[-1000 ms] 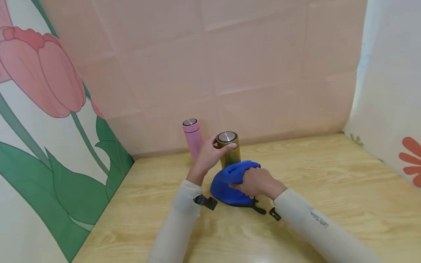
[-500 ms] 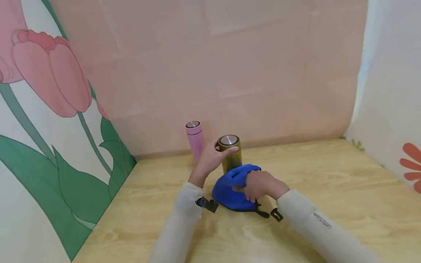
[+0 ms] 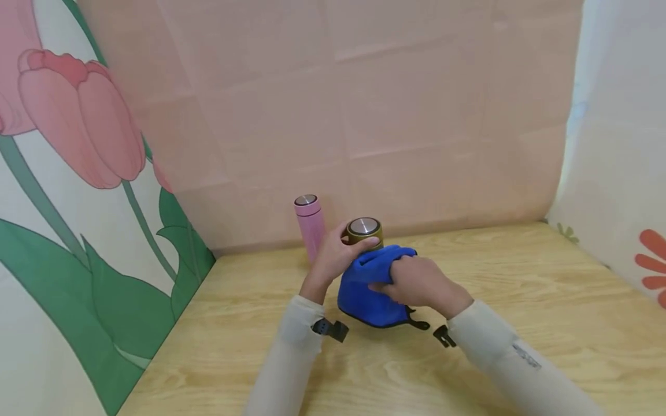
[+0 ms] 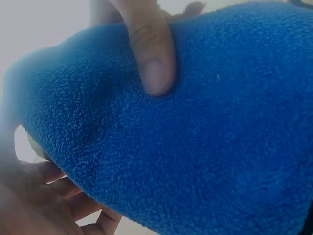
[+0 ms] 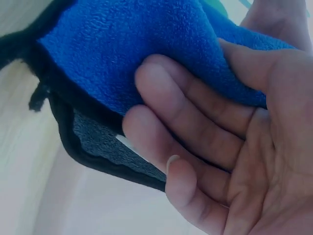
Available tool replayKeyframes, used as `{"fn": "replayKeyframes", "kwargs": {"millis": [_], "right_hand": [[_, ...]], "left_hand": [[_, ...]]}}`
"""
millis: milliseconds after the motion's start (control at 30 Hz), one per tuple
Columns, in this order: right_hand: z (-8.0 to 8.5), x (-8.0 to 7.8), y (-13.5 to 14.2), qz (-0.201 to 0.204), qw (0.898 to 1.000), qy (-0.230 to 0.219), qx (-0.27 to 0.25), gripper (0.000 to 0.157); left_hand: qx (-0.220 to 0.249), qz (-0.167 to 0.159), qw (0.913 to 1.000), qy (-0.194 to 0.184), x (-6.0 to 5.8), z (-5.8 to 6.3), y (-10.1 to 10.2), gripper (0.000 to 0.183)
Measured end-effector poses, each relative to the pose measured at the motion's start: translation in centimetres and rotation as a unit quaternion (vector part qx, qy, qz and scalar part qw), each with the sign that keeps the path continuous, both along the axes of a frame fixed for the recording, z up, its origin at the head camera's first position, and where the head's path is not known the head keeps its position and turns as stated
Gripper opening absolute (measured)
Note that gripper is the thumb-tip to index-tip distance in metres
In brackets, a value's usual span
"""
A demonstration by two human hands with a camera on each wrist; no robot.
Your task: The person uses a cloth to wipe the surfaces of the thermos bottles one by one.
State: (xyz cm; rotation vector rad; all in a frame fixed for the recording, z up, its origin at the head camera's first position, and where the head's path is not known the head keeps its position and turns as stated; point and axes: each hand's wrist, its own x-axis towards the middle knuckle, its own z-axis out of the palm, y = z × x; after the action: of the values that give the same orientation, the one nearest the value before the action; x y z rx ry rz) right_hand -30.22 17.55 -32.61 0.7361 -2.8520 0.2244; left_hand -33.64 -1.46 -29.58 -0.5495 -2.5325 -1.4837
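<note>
My left hand (image 3: 333, 254) grips a gold thermos (image 3: 364, 231) near its round silver-topped lid, fingers behind and thumb across the front. A blue towel (image 3: 369, 297) with black edging and a hanging loop covers the thermos body below. My right hand (image 3: 424, 283) holds the towel against the thermos side; in the right wrist view its fingers (image 5: 171, 98) bend over the blue pile and the grey underside shows. The left wrist view is mostly filled by the towel (image 4: 195, 147), with a thumb pressing on it.
A pink thermos (image 3: 310, 228) with a silver lid top stands left of and behind the gold one. The wooden table (image 3: 234, 323) ends at a pink-covered back wall (image 3: 416, 115). Tulip-printed panels (image 3: 88, 127) flank the left.
My right hand and the towel have moved up the gold thermos, hiding more of its body. My left hand keeps its hold near the lid. The view has shifted slightly.
</note>
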Motion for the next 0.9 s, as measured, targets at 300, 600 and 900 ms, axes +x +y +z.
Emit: {"fn": "replayKeyframes", "kwargs": {"millis": [300,600,900], "right_hand": [[0.4,0.6,-0.3,-0.03,0.999,0.04,-0.01,0.054],[0.3,0.6,-0.9,-0.059,0.997,0.052,-0.002,0.06],[0.6,0.8,-1.0,-0.051,0.998,0.032,0.0,0.056]], "left_hand": [[0.001,-0.003,1.0,0.002,0.2,0.0,0.0,0.064],[0.006,-0.007,1.0,-0.001,0.2,-0.2,-0.5,0.059],[0.002,-0.012,0.9999,0.002,0.3,0.1,-0.6,0.059]]}}
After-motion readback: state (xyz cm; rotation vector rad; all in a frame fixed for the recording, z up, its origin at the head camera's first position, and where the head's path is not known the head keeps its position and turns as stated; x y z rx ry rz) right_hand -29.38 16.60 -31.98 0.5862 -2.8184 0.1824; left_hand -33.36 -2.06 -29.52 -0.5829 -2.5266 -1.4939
